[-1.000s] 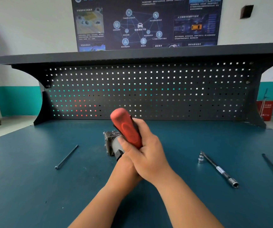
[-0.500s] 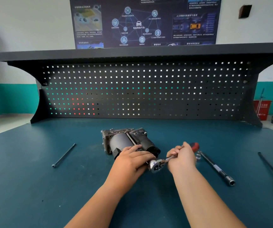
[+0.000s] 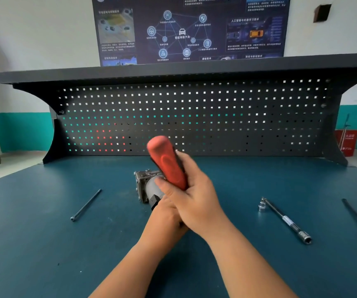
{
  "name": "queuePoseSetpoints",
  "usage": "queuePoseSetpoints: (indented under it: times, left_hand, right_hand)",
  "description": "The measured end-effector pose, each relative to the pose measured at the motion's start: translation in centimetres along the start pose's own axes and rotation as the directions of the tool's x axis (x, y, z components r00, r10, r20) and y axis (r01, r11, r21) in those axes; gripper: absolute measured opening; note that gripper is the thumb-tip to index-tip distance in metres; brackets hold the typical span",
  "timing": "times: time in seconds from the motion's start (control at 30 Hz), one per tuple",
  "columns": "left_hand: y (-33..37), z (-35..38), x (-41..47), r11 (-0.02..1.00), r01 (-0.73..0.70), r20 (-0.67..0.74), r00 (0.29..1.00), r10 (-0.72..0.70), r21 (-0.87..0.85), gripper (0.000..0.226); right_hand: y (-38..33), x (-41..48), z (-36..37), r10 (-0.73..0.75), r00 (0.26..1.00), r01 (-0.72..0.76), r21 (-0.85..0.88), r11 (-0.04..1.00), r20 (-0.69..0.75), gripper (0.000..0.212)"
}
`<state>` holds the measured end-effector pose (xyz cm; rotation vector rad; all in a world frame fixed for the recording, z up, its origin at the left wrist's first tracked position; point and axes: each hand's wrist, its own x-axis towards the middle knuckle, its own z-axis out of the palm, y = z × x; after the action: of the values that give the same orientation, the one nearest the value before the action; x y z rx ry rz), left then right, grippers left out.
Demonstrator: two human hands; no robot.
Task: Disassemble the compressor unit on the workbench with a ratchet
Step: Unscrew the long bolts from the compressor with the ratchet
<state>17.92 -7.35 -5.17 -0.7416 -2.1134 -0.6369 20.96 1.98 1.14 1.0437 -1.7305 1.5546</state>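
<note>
As the right hand (image 3: 196, 201) clasps it, the ratchet (image 3: 166, 162) stands handle-up, leaning left; left hand (image 3: 164, 217) grip unseen.

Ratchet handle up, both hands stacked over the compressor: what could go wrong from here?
1. If the ratchet slips off its fastener, the right hand gripping its red handle could drive into the left hand just beneath it.
2. The compressor seems to sit unclamped on the workbench, so it may twist.

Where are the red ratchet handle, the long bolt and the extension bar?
red ratchet handle (image 3: 166, 162): head view, middle of the grip.
long bolt (image 3: 86, 204): head view, mid-shaft.
extension bar (image 3: 287, 221): head view, mid-shaft.
</note>
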Motion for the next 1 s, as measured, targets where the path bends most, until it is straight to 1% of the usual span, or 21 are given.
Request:
queuePoseSetpoints:
  times: [0.03, 0.07, 0.1, 0.13, 0.17, 0.2, 0.23, 0.27, 0.33, 0.4, 0.43, 0.47, 0.53, 0.6, 0.63, 0.7, 0.77, 0.83, 0.87, 0.93, 1.0]
  left_hand:
    - [0.2, -0.2, 0.2, 1.000, -0.011, -0.001, 1.000, 0.011, 0.029, 0.029]
    - [0.1, -0.2, 0.4, 0.998, -0.043, 0.000, 0.999, 0.043, 0.053, 0.020]
    - [0.1, -0.2, 0.4, 0.991, -0.127, -0.034, 0.991, 0.129, 0.046, 0.011]
    - [-0.1, -0.2, 0.5, 0.976, -0.215, -0.045, 0.975, 0.217, 0.044, 0.010]
    - [-0.5, 0.0, 0.5, 0.966, -0.257, -0.024, 0.966, 0.258, 0.042, 0.013]
    - [-0.8, 0.0, 0.5, 0.963, -0.259, 0.000, 0.966, 0.259, 0.069, 0.018]
    - [-0.9, -0.1, 0.4, 0.966, -0.238, 0.019, 0.971, 0.237, 0.102, 0.022]
    - [-0.8, -0.1, 0.1, 0.971, -0.211, 0.057, 0.977, 0.206, 0.112, 0.025]
    - [-0.6, -0.2, 0.1, 0.973, -0.202, 0.075, 0.978, 0.194, 0.112, 0.026]
    - [-0.4, -0.2, 0.3, 0.978, -0.185, 0.080, 0.981, 0.177, 0.101, 0.025]
    - [-0.3, -0.2, 0.4, 0.978, -0.184, 0.066, 0.982, 0.178, 0.102, 0.024]
    - [-0.3, -0.3, 0.4, 0.977, -0.185, 0.064, 0.982, 0.179, 0.107, 0.024]
    - [-0.2, -0.3, 0.3, 0.976, -0.187, 0.071, 0.981, 0.179, 0.116, 0.023]
    - [-0.3, -0.3, 0.3, 0.974, -0.196, 0.069, 0.979, 0.189, 0.110, 0.023]
    - [-0.3, -0.3, 0.4, 0.975, -0.197, 0.069, 0.979, 0.190, 0.102, 0.024]
    - [-0.4, -0.1, 0.4, 0.976, -0.196, 0.051, 0.980, 0.192, 0.091, 0.026]
    - [-0.6, 0.1, 0.3, 0.976, -0.200, 0.031, 0.980, 0.198, 0.090, 0.030]
    - [-0.9, 0.2, 0.3, 0.966, -0.237, 0.022, 0.972, 0.236, 0.105, 0.026]
    - [-1.0, 0.3, 0.3, 0.959, -0.265, 0.009, 0.964, 0.265, 0.099, 0.021]
    - [-0.9, 0.1, 0.4, 0.951, -0.308, -0.032, 0.951, 0.309, 0.030, 0.017]
    - [-0.6, -0.1, 0.6, 0.949, -0.314, -0.084, 0.946, 0.312, -0.011, 0.013]
  right_hand:
    - [0.0, 0.0, 0.1, -0.010, 1.000, 0.010, -0.011, 1.000, 0.000, 0.032]
    - [0.1, 0.0, 0.1, -0.009, 0.999, 0.008, -0.015, 1.000, -0.039, 0.029]
    - [0.2, 0.2, -0.1, 0.021, 0.994, -0.020, 0.002, 1.000, -0.103, 0.024]
    - [0.4, 0.4, -0.5, 0.086, 0.980, -0.077, 0.057, 0.995, -0.181, 0.020]
    - [0.7, 0.6, -0.9, 0.170, 0.952, -0.132, 0.160, 0.978, -0.255, 0.017]
    - [1.2, 0.8, -1.5, 0.262, 0.910, -0.169, 0.291, 0.942, -0.321, 0.013]
    - [1.7, 1.1, -2.2, 0.360, 0.850, -0.189, 0.414, 0.890, -0.384, 0.008]
    - [2.3, 1.3, -3.0, 0.464, 0.764, -0.203, 0.515, 0.833, -0.448, 0.006]
    - [3.6, 1.4, -4.4, 0.688, 0.519, -0.204, 0.708, 0.676, -0.508, 0.014]
    - [4.8, 0.8, -5.3, 0.867, 0.274, -0.159, 0.870, 0.468, -0.416, 0.026]
    - [5.3, 0.3, -5.4, 0.915, 0.188, -0.117, 0.916, 0.383, -0.358, 0.032]
    - [5.7, 0.0, -5.5, 0.938, 0.139, -0.076, 0.941, 0.331, -0.318, 0.036]
    - [6.2, -0.1, -5.5, 0.942, 0.119, -0.052, 0.946, 0.320, -0.313, 0.037]
    - [5.9, 0.4, -5.3, 0.915, 0.157, -0.103, 0.915, 0.390, -0.372, 0.028]
    - [5.6, 0.7, -5.2, 0.885, 0.206, -0.133, 0.884, 0.449, -0.418, 0.022]
    - [4.7, 1.4, -4.8, 0.779, 0.362, -0.175, 0.784, 0.596, -0.512, 0.013]
    - [3.6, 1.6, -4.0, 0.625, 0.575, -0.225, 0.632, 0.742, -0.528, 0.012]
    - [2.6, 1.4, -3.0, 0.458, 0.769, -0.260, 0.436, 0.861, -0.446, 0.015]
    - [2.1, 1.2, -2.5, 0.377, 0.839, -0.255, 0.329, 0.909, -0.393, 0.015]
    - [1.3, 0.7, -1.6, 0.207, 0.937, -0.180, 0.117, 0.977, -0.281, 0.013]
    - [0.7, 0.2, -0.8, 0.046, 0.987, -0.051, -0.026, 0.998, -0.156, 0.015]
